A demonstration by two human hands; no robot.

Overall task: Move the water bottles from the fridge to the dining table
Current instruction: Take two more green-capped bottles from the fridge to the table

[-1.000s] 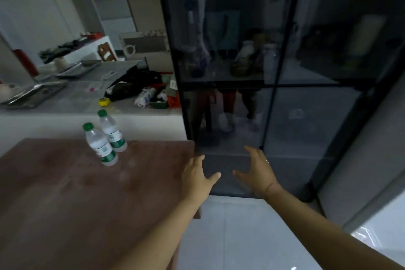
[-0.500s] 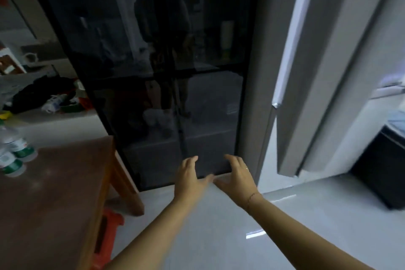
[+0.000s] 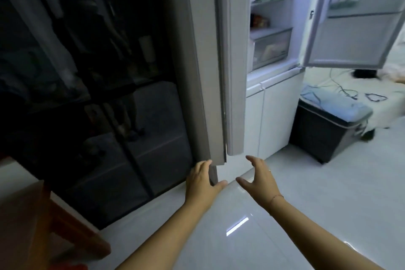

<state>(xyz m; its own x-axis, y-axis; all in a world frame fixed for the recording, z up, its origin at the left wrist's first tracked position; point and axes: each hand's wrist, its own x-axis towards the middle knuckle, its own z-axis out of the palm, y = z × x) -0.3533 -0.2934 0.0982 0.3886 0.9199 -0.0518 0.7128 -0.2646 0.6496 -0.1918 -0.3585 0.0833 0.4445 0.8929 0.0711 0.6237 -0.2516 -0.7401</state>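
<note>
The fridge [image 3: 271,35] stands ahead at upper right with both upper doors swung open; its lit shelves hold packets and a clear drawer. The left door [image 3: 232,61] shows edge-on, the right door [image 3: 355,35] hangs open with items in its rack. I cannot make out a water bottle inside. My left hand [image 3: 202,182] and my right hand [image 3: 259,178] are held out low in front of me, fingers spread, holding nothing. Only a corner of the brown dining table [image 3: 24,221] shows at lower left.
A dark glass-fronted cabinet [image 3: 92,85] fills the left side. A dark storage bin [image 3: 328,127] with blue cloth on top sits on the floor right of the fridge, cables beyond it. The white tiled floor [image 3: 241,226] lies under my arms.
My view has swung right, away from the table and its two bottles, past the glass cabinet to the open fridge. Both hands stay open and empty.
</note>
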